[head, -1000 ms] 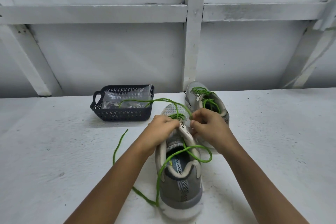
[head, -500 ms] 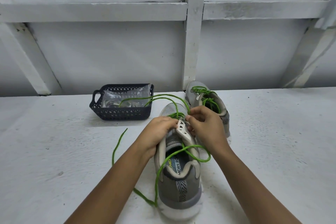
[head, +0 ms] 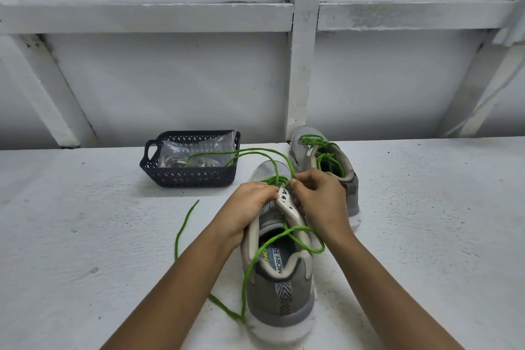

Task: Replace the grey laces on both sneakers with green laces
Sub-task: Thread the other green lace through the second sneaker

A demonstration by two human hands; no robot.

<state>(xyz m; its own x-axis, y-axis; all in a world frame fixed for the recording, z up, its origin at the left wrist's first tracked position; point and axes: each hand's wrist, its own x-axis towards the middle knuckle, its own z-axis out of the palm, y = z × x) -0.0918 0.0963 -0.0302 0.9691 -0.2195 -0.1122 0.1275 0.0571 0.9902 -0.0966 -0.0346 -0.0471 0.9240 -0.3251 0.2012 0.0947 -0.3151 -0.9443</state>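
Note:
A grey sneaker (head: 279, 295) stands in front of me, heel toward me, partly threaded with a green lace (head: 250, 264). My left hand (head: 247, 207) grips the sneaker's left eyelet flap. My right hand (head: 318, 199) pinches the green lace near the top eyelets and holds the right flap. Loose lace loops run back over the toe toward the basket, and another end trails on the table at the left. A second grey sneaker (head: 326, 162) with green laces stands behind, against the wall post.
A dark plastic basket (head: 190, 176) holding a clear plastic bag sits at the back left of the white table (head: 85, 236). A white wall with beams rises right behind the table.
My right hand has moved left and slightly up, closer to my left hand over the eyelets. The lace loop over the basket has shifted a little. The sneaker stays put.

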